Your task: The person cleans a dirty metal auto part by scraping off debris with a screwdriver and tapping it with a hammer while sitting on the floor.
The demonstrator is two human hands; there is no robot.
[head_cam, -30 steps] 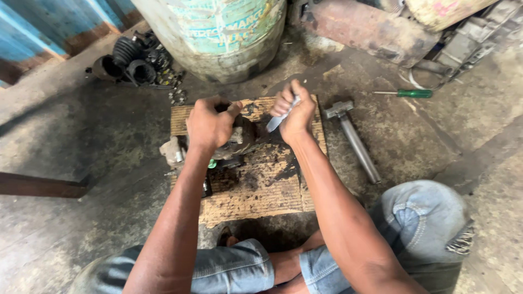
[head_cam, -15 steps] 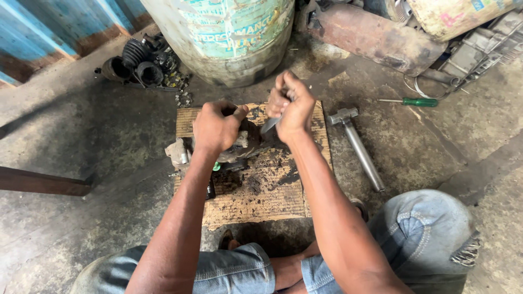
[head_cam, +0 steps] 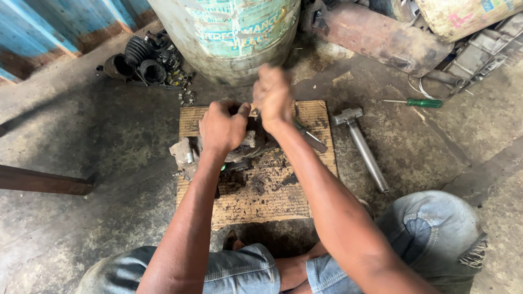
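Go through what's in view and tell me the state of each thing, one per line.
Left hand: fisted on the greasy metal part.
Right hand: raised, blurred, fist closed.
Metal part: resting on the wooden board.
Hammer: lying flat, untouched.
Green screwdriver: lying flat on the floor.
Rubber boots: piled by the drum.

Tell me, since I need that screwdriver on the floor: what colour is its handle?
Green; the screwdriver lies right of the hammer, seen in the head view.
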